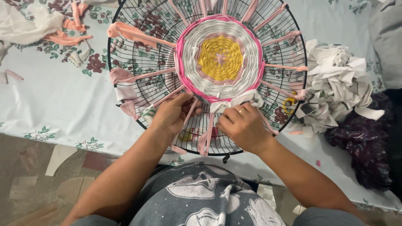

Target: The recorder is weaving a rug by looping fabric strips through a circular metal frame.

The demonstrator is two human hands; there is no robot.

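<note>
Left hand (171, 115): resting on the near edge of the round black wire grille (125, 90), fingers together, pinching a pink fabric strip (191, 112).
Right hand (242, 125): just beside it, fingers clamped on a white fabric strip (245, 98).
Round woven mat (220, 57): yellow centre, white ring, pink border, on the grille.
Worktop (54, 100): floral cloth-covered.
Heap of white fabric strips (335, 88): right of the grille.

Both hands (173, 115) (243, 127) working white strip (238, 100) into round weave (220, 58) on wire grille (138, 54).
</note>
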